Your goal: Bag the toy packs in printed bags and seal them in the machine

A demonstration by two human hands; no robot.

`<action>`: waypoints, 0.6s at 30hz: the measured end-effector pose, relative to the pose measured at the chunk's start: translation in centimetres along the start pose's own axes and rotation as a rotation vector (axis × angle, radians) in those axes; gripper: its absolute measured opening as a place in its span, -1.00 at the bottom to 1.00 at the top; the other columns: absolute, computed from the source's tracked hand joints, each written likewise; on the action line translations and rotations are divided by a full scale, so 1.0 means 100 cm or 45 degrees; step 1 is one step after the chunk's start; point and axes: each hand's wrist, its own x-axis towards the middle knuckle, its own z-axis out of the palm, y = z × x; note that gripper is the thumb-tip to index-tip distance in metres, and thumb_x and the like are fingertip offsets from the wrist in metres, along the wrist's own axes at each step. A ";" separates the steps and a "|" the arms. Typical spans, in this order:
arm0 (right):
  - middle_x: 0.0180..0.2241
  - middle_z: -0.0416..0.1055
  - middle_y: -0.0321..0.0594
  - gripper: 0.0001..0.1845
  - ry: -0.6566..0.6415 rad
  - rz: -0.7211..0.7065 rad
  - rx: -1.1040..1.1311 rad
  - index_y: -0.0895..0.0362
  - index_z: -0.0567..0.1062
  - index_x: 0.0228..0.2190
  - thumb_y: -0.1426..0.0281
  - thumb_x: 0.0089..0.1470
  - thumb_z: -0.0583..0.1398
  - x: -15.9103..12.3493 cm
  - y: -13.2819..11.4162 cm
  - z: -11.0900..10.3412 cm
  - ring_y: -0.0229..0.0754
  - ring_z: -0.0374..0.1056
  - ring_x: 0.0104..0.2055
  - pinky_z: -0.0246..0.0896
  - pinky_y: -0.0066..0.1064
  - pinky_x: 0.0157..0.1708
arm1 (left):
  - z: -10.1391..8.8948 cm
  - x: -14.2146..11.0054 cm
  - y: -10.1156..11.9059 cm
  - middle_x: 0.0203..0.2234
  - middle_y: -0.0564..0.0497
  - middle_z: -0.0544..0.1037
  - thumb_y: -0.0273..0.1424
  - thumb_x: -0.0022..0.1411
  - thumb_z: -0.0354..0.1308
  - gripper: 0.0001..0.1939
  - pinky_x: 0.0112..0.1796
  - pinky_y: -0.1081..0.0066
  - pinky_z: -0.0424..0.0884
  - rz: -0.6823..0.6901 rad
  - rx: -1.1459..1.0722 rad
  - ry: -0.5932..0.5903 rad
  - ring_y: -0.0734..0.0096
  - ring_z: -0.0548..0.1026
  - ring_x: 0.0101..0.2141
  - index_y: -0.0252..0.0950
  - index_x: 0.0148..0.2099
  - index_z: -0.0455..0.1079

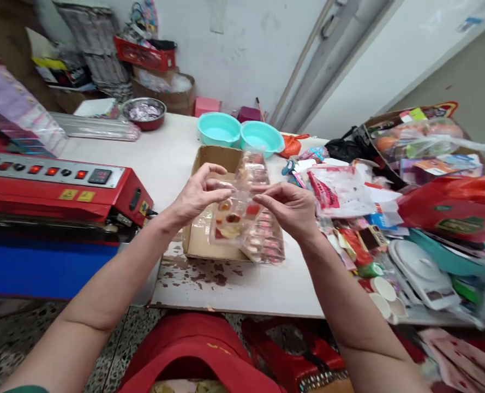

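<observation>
Between my hands hangs a clear plastic packet (pixel 231 221) with small red, yellow and brown pieces inside. My left hand (pixel 203 194) pinches its upper left edge, thumb and fingers closed. On the upper right edge, my right hand (pixel 289 204) grips it between thumb and forefinger. The packet is somewhat blurred. Right below it stands an open cardboard box (pixel 201 248) on the table. Stacked along the box's right side are several clear packs (pixel 267 240) with pink and red contents; the held packet hides some of them.
A red sealing machine (pixel 119 194) with a blue belt (pixel 49 267) stands at left. Two turquoise basins (pixel 220 130) sit behind the box, and a metal bowl (pixel 144 112) at the back left. Bags, a white kitchen scale (pixel 424 273) and loose goods crowd the right side.
</observation>
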 end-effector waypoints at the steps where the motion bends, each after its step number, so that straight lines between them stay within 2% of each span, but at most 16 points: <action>1: -0.43 0.56 -0.18 -0.73 0.018 0.066 0.073 0.14 0.51 -0.54 0.20 -0.03 0.36 0.002 -0.001 0.017 -0.08 0.52 -0.29 0.43 -0.29 -0.29 | -0.010 -0.008 0.000 -0.27 -0.06 0.57 -0.29 0.04 0.34 -0.58 -0.28 0.40 0.39 -0.091 -0.055 0.073 0.43 0.50 -0.33 -0.31 -0.06 0.36; 5: -0.49 0.54 -0.23 -0.70 0.015 0.433 0.363 0.13 0.53 -0.55 0.16 -0.15 0.41 -0.007 0.012 0.089 -0.16 0.46 -0.43 0.43 -0.32 -0.38 | -0.056 -0.055 -0.018 -0.30 -0.07 0.58 -0.18 0.02 0.34 -0.48 -0.39 0.47 0.35 -0.401 -0.168 0.303 0.47 0.49 -0.41 -0.31 -0.01 0.38; 7: -0.53 0.51 -0.26 -0.65 0.078 0.633 0.525 0.13 0.50 -0.58 0.15 -0.23 0.44 -0.020 0.021 0.124 -0.19 0.43 -0.47 0.44 -0.32 -0.39 | -0.078 -0.089 -0.034 -0.30 -0.07 0.59 -0.17 -0.02 0.37 -0.34 -0.37 0.44 0.37 -0.551 -0.206 0.302 0.40 0.53 -0.39 -0.26 0.10 0.31; 9: -0.53 0.49 -0.28 -0.60 0.118 0.813 0.656 0.13 0.47 -0.61 0.13 -0.30 0.46 -0.035 0.029 0.156 -0.20 0.43 -0.47 0.45 -0.33 -0.40 | -0.098 -0.126 -0.051 -0.28 -0.11 0.60 -0.24 -0.10 0.43 -0.28 -0.30 0.38 0.40 -0.702 -0.239 0.251 0.30 0.56 -0.33 -0.29 0.10 0.30; 10: -0.52 0.50 -0.26 -0.57 0.089 0.900 0.717 0.14 0.46 -0.61 0.08 -0.30 0.45 -0.042 0.032 0.169 -0.20 0.43 -0.46 0.45 -0.33 -0.41 | -0.106 -0.144 -0.058 -0.28 -0.13 0.60 -0.28 -0.14 0.45 -0.29 -0.26 0.35 0.41 -0.763 -0.252 0.244 0.27 0.57 -0.30 -0.32 0.07 0.31; 12: -0.44 0.52 -0.19 -0.49 -0.094 1.072 0.835 0.15 0.49 -0.58 -0.05 -0.25 0.38 -0.053 0.037 0.192 -0.18 0.45 -0.44 0.46 -0.32 -0.44 | -0.122 -0.175 -0.068 -0.27 -0.14 0.60 -0.33 -0.15 0.45 -0.34 -0.22 0.32 0.42 -0.839 -0.263 0.295 0.24 0.57 -0.27 -0.36 0.02 0.33; 15: -0.29 0.53 -0.12 -0.46 -0.534 1.215 0.895 0.15 0.56 -0.45 -0.09 -0.22 0.35 -0.058 0.042 0.216 -0.16 0.46 -0.39 0.47 -0.30 -0.45 | -0.144 -0.208 -0.074 -0.26 -0.12 0.59 -0.33 -0.11 0.41 -0.40 -0.23 0.34 0.41 -0.885 -0.250 0.373 0.25 0.57 -0.26 -0.34 0.00 0.34; 16: -0.24 0.53 -0.13 -0.49 -0.676 1.203 0.862 0.14 0.57 -0.40 -0.03 -0.25 0.39 -0.056 0.042 0.222 -0.14 0.46 -0.35 0.47 -0.30 -0.43 | -0.151 -0.215 -0.075 -0.27 -0.10 0.59 -0.33 -0.09 0.40 -0.42 -0.24 0.35 0.41 -0.889 -0.237 0.386 0.26 0.57 -0.27 -0.33 -0.01 0.34; 18: -0.11 0.49 -0.14 -0.55 -0.913 1.050 0.757 0.10 0.59 -0.37 0.10 -0.30 0.45 -0.051 0.041 0.234 -0.09 0.46 -0.20 0.46 -0.28 -0.33 | -0.164 -0.225 -0.075 -0.29 -0.07 0.59 -0.32 -0.08 0.39 -0.47 -0.27 0.38 0.41 -0.898 -0.194 0.393 0.29 0.56 -0.30 -0.32 -0.04 0.35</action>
